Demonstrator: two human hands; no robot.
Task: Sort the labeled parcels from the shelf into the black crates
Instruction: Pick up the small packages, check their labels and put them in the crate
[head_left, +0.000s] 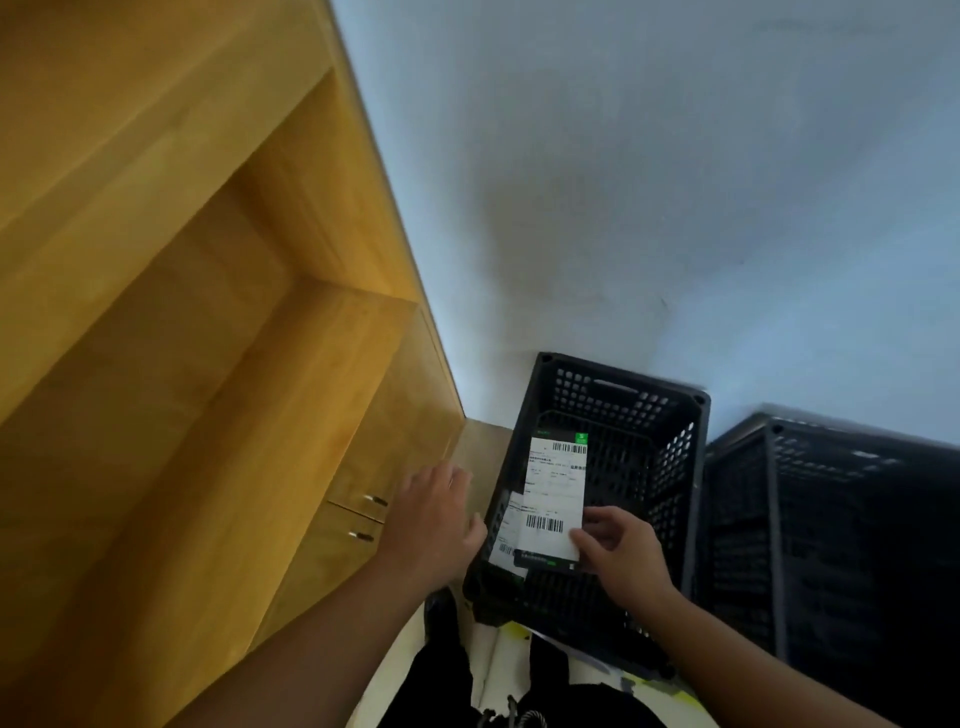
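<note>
A black perforated crate (613, 395) stands on the floor against the wall. Over it, my right hand (621, 553) pinches the lower corner of a dark parcel with a white barcoded label (557, 488). A second labeled parcel (508, 540) lies lower in the crate, at its left side. My left hand (434, 519) hovers just left of the crate with fingers spread and relaxed, holding nothing. The wooden shelf (218, 322) rises on the left, and the compartments in view hold no parcels.
A second black crate (831, 519) stands right of the first, close beside it. Below the shelf are cabinet doors with two small metal handles (375, 500). A pale wall runs behind the crates. My legs in dark clothing show at the bottom edge.
</note>
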